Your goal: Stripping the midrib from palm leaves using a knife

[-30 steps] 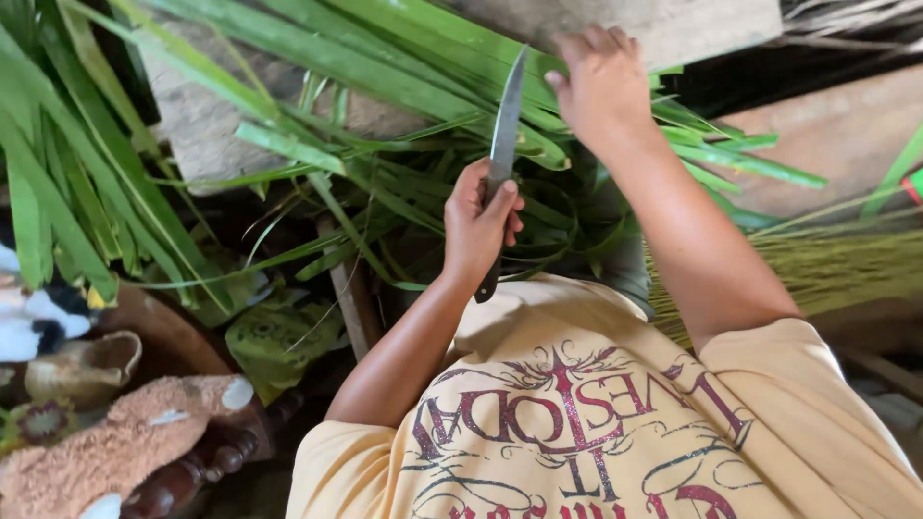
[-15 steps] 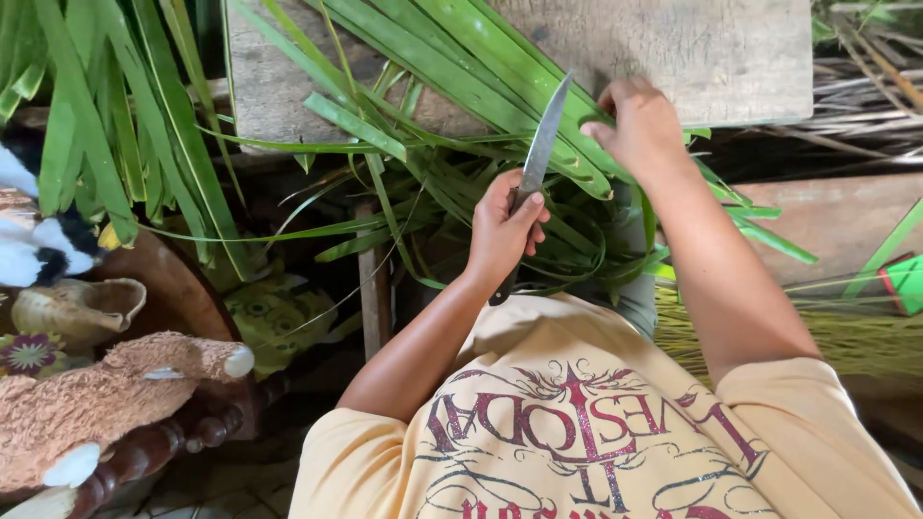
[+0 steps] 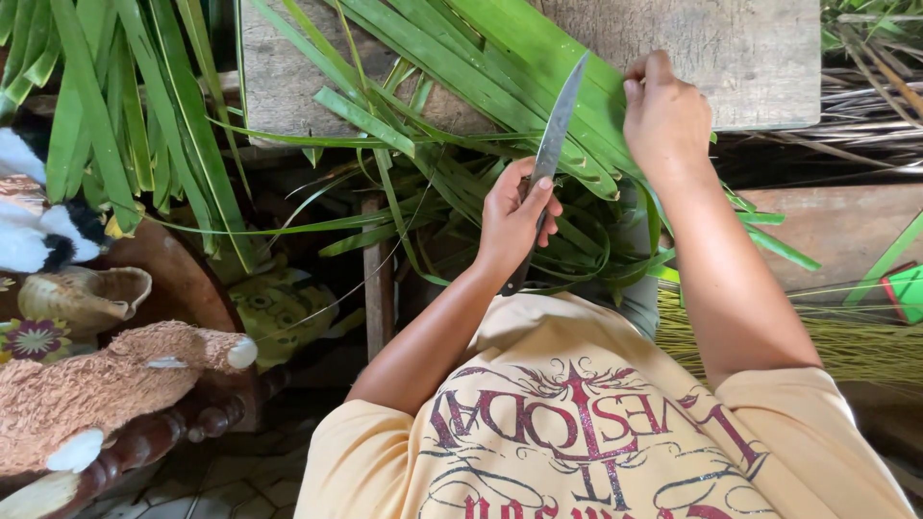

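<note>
My left hand (image 3: 514, 216) is closed around the dark handle of a long knife (image 3: 558, 125), whose grey blade points up and away from me, its tip against the leaves. My right hand (image 3: 665, 117) pinches a broad green palm leaf (image 3: 538, 58) just right of the blade tip, over a weathered wooden board (image 3: 740, 48). Many long green leaf strips (image 3: 442, 183) spread from the board down toward my lap, some curled below the knife hand. My yellow printed shirt (image 3: 577, 432) fills the bottom of the view.
More hanging leaves (image 3: 115, 115) fill the upper left. A brown plush toy (image 3: 96, 394) and a shell-shaped ornament (image 3: 82, 298) lie on a dark wooden chair at left. A bundle of thin yellow-green ribs (image 3: 865, 336) and a green object (image 3: 904, 288) lie at right.
My right hand has shifted up and to the right along the leaf. The knife hand followed slightly right and the blade leans more to the right.
</note>
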